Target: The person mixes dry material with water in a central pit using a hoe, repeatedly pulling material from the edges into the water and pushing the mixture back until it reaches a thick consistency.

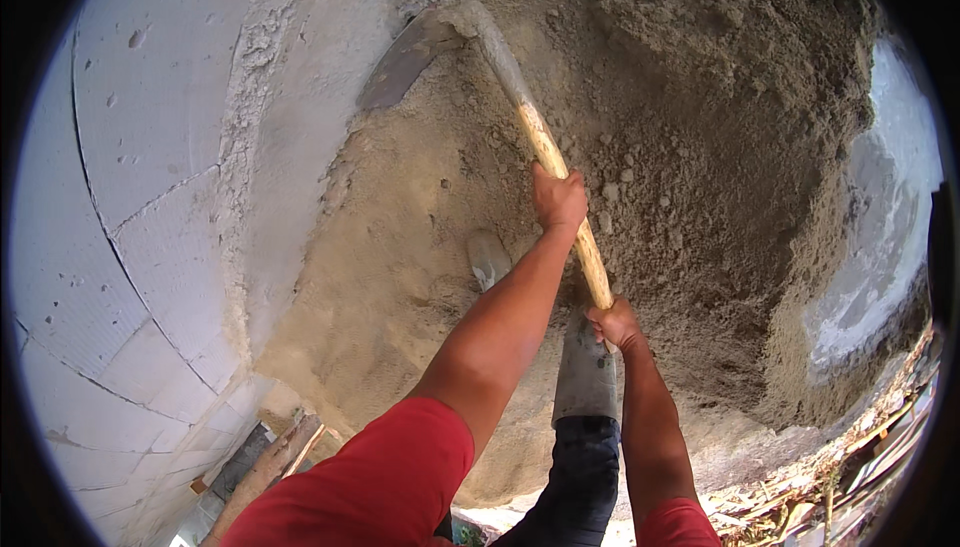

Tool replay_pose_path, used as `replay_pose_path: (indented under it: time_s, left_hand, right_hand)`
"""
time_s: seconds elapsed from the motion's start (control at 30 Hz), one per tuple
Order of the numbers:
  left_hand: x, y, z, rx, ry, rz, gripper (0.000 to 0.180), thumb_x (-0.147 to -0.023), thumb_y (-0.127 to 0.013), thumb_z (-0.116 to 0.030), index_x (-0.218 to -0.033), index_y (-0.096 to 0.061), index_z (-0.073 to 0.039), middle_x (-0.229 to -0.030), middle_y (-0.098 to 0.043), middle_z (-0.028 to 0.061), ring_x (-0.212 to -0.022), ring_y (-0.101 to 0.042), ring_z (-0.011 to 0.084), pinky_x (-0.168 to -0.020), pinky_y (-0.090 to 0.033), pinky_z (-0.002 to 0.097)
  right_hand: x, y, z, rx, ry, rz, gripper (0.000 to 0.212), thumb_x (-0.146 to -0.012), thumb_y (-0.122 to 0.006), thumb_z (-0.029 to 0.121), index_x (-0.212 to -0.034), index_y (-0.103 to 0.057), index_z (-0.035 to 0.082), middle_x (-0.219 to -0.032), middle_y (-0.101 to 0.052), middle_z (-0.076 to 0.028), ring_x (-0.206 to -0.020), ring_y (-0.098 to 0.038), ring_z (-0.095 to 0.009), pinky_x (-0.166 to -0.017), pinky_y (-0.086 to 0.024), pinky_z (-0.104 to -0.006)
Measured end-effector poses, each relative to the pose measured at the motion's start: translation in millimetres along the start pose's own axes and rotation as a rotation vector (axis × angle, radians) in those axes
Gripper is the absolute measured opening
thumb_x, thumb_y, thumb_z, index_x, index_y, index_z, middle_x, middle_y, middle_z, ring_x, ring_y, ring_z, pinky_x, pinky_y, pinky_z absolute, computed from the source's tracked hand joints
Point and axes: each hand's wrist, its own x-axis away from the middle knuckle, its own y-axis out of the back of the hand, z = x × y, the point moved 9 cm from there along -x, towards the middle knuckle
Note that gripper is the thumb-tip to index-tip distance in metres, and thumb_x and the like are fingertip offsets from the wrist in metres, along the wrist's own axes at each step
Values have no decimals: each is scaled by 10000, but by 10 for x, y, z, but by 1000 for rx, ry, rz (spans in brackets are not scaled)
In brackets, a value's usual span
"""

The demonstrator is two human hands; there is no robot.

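Observation:
I hold a hoe with both hands, its pale wooden handle (pixel 593 265) running away from me to the upper left. My left hand (pixel 561 199) is closed round the handle at about its middle. Lower down, near the butt end, my right hand (pixel 615 324) is wrapped round it too. Grey dried material coats the far stretch of the handle. The broad metal blade (pixel 402 62) lies against the sandy soil (pixel 400 207), close by the wall's foot; soil or caked material covers part of its edge.
A wall of large pale blocks (pixel 150 147) with rough mortar joints rises on the left. Darker loose soil (pixel 690 177) is heaped at right. My dusty boots (pixel 587 372) stand on the sand. Wood scraps (pixel 870 462) lie lower right, and a whitish slab (pixel 880 217) borders the far right.

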Motion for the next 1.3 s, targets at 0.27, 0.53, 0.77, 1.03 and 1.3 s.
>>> replay_pose_path:
  time_s: [0.27,0.53,0.77,1.03,1.3]
  left_hand:
    - [858,-374,27,624,316,360,186,-842,-585,7,-959,-457,-61,-664,-493,55,-440,-490,166,-395,-459,362]
    - [2489,-1165,-525,1038,619,532,148,-856,-615,-69,-795,-487,-112,-651,-459,6,-518,-463,138,-486,-443,344]
    - [4100,-1186,-2058,1368,790,698,206,-886,-618,-111,-760,-459,-150,-675,-448,-22,-566,-451,110,-580,-470,326]
    - [5379,-425,-2640,1221,713,860,209,-875,-685,-113,-872,-477,-100,-652,-504,29,-523,-519,166,-512,-500,379]
    - [1979,806,-289,706,388,219,212,-884,-709,-139,-956,-526,-58,-659,-511,25,-457,-506,151,-417,-484,320]
  right_hand:
    - [1603,495,372,374,43,-364,217,-795,-690,158,-871,-607,-28,-598,-590,-67,-487,-573,-149,-480,-468,-341]
    - [3657,1535,1214,888,-124,-587,431,-836,-632,286,-1148,-628,-11,-879,-684,-306,-896,-681,-468,-788,-538,-531]
    - [5889,1634,2818,1221,-151,-726,291,-843,-701,231,-973,-599,-8,-763,-674,-258,-734,-679,-453,-662,-538,-504]
    - [7353,1327,2104,891,-274,-888,498,-712,-677,215,-1139,-643,-38,-823,-691,-204,-719,-680,-300,-665,-514,-448]
    - [3121,-288,454,132,7,59,239,-859,-748,79,-974,-545,27,-632,-548,-35,-425,-510,-143,-402,-425,-300]
